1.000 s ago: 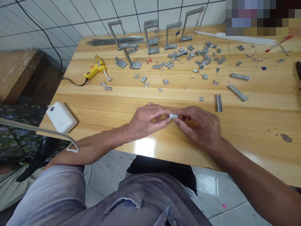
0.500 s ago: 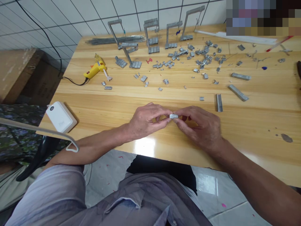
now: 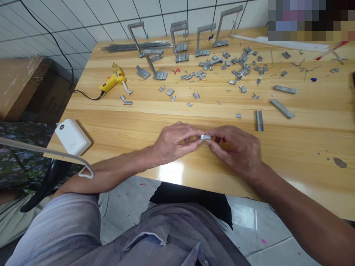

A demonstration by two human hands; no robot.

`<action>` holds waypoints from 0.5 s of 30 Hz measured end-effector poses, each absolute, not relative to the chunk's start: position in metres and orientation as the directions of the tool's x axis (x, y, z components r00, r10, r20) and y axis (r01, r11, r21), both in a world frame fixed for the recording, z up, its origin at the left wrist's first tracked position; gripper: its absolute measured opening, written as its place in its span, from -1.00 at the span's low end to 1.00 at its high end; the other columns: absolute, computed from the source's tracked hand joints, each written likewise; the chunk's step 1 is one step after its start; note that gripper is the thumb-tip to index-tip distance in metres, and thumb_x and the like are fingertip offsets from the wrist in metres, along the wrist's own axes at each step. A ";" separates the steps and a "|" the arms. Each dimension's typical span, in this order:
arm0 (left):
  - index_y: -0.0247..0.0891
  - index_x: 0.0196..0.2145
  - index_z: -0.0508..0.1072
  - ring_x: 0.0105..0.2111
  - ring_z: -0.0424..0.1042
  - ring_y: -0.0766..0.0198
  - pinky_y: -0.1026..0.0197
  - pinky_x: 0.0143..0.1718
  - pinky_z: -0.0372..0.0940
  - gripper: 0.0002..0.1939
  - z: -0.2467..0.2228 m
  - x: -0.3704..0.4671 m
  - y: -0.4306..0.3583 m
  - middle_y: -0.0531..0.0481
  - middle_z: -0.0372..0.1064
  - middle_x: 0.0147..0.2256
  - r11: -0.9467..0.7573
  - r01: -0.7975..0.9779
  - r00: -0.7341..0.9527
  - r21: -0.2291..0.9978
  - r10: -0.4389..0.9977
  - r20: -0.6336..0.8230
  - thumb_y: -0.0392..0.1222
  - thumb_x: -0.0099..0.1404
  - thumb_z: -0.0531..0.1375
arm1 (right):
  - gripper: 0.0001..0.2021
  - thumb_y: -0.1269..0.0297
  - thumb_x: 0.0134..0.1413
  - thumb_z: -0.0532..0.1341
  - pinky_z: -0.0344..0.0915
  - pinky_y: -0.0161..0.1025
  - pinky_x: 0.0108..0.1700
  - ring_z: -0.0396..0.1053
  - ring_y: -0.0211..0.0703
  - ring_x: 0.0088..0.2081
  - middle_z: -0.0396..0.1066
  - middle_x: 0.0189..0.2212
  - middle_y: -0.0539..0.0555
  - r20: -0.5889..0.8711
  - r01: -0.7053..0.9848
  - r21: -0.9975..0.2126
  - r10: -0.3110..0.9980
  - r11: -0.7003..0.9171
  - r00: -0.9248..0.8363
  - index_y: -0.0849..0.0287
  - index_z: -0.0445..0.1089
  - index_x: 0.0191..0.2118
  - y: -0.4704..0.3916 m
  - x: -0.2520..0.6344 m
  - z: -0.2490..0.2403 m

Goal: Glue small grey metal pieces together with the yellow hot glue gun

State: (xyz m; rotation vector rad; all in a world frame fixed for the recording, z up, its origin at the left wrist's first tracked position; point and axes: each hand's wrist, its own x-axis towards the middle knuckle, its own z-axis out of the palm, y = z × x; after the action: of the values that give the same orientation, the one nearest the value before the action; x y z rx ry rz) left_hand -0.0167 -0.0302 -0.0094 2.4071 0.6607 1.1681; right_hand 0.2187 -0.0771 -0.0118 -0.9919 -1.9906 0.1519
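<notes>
A small grey metal piece (image 3: 205,137), like a short block of staples, is pinched between both hands above the near part of the wooden table (image 3: 133,129). My left hand (image 3: 177,142) grips its left end with thumb and forefinger. From the right, my right hand (image 3: 238,149) holds the other end the same way, and the fingertips of both hands nearly meet. Right of my right hand lies a longer staple strip (image 3: 259,120), with two more strips (image 3: 282,109) beyond it. One tiny piece (image 3: 239,115) rests just behind my right hand.
Several upright frames built of staple strips (image 3: 198,40) stand at the back, with scattered staple pieces (image 3: 244,68) in front. A yellow glue gun (image 3: 113,82) lies at the back left. A white power bank (image 3: 72,136) sits near the left edge; a pale cable (image 3: 50,149) crosses by my left forearm.
</notes>
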 end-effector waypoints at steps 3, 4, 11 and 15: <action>-0.18 -0.09 0.68 -0.45 0.56 0.38 0.25 -0.26 0.48 -0.93 -0.009 -0.017 -0.031 0.04 0.71 -0.31 -0.798 0.286 0.559 0.531 0.589 0.584 -0.18 0.56 0.36 | -0.89 0.36 0.45 0.36 0.46 -0.19 -0.40 0.57 -0.16 -0.44 0.69 -0.31 -0.01 0.635 0.604 -0.462 0.718 0.650 -0.286 -0.01 0.60 -0.03 -0.077 0.219 -0.012; -0.18 -0.09 0.67 -0.46 0.55 0.38 0.25 -0.26 0.48 -0.93 -0.008 -0.017 -0.031 0.03 0.71 -0.31 -0.795 0.293 0.561 0.531 0.592 0.578 -0.18 0.56 0.35 | -0.89 0.35 0.46 0.36 0.46 -0.19 -0.40 0.57 -0.16 -0.44 0.69 -0.32 0.00 0.629 0.605 -0.470 0.725 0.643 -0.282 0.00 0.60 -0.02 -0.077 0.219 -0.012; -0.19 -0.07 0.63 -0.43 0.53 0.36 0.22 -0.24 0.46 -0.94 -0.009 -0.015 -0.027 0.01 0.69 -0.27 -0.823 0.282 0.525 0.493 0.563 0.638 -0.25 0.52 0.35 | -0.83 0.24 0.46 0.39 0.55 -0.16 -0.28 0.59 -0.12 -0.38 0.71 -0.22 0.06 0.598 0.606 -0.519 0.762 0.603 -0.246 0.02 0.58 0.09 -0.077 0.223 -0.013; -0.18 -0.05 0.63 -0.41 0.53 0.35 0.22 -0.23 0.47 -0.92 -0.011 -0.015 -0.025 0.02 0.68 -0.25 -0.824 0.258 0.515 0.504 0.559 0.650 -0.25 0.52 0.37 | -0.90 0.25 0.47 0.37 0.54 -0.17 -0.29 0.58 -0.12 -0.39 0.70 -0.26 0.04 0.582 0.603 -0.538 0.777 0.588 -0.239 0.01 0.58 0.01 -0.077 0.223 -0.014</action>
State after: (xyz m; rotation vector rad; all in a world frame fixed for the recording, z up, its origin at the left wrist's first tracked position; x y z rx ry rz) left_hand -0.0148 -0.0247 -0.0114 2.4161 0.6790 1.2190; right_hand 0.2231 -0.0770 -0.0139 -1.1032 -1.9473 0.2524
